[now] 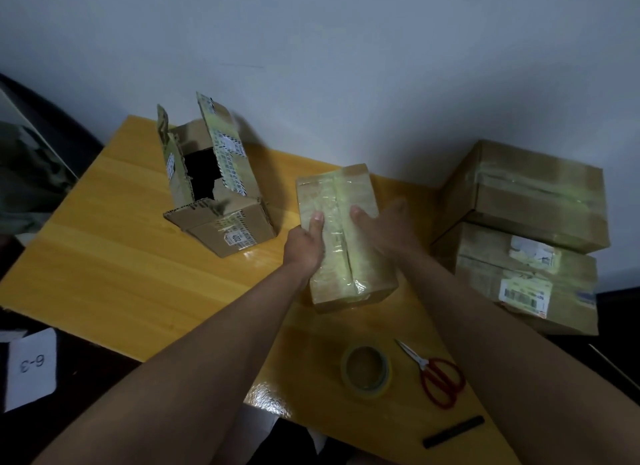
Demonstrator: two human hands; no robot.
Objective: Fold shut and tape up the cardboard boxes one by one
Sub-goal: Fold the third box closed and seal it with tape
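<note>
**Both hands on a taped box at the yellow table**

We work at a glossy yellow wooden table (121,257) pushed against a plain pale wall (346,66) in dim light. The small box (341,236) lies mid-table, flaps shut and covered in clear tape, its long axis running from us toward the wall, leaning slightly left at the far end. Our left hand (306,243) grips its left edge, thumb curled onto the top. Our right hand (384,227) lies on the right half, fingers blurred, so we cannot tell how they sit.

To the left stands an open box (214,194) with flaps up. Two sealed boxes (526,236) are stacked on the right. Near us lie a tape roll (367,369), red-handled scissors (433,373) and a dark bar (453,431).
</note>
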